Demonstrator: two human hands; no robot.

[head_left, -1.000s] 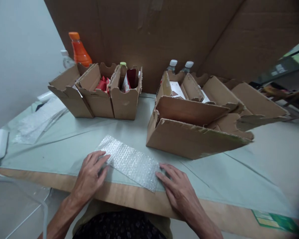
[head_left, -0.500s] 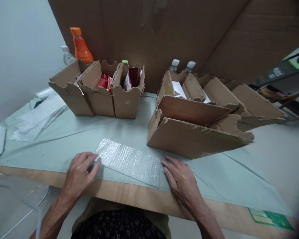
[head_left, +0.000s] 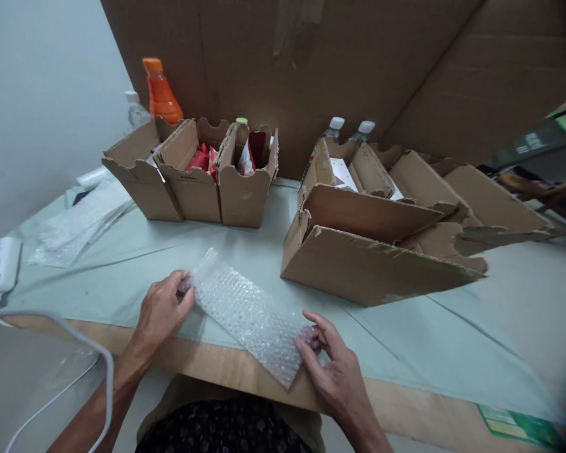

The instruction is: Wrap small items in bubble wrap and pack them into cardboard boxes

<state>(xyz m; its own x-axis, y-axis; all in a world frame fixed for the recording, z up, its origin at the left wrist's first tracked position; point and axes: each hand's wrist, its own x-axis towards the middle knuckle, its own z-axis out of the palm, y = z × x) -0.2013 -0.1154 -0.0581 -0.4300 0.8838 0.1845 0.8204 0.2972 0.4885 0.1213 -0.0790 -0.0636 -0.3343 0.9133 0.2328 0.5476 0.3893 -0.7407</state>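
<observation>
Currently, the wrap point(head_left: 245, 314) slants from ten to five o'clock above the front of the worktop point(head_left: 273, 251), its near corner over the bare wooden edge. At nine o'clock, the left hand point(head_left: 163, 308) pinches one end; at four o'clock, the right hand point(head_left: 337, 365) pinches the other between thumb and bent fingers, forefinger extended. Each grip is closed to the wrap's thickness. Half a second ago, fingertips only bordered the flat wrap; it now appears under two-handed control. Its near corner has swung toward six o'clock. Outward: three boxes point(head_left: 198, 198) at eleven, open box point(head_left: 368, 267) at two, spare wrap point(head_left: 82, 220) at ten.
</observation>
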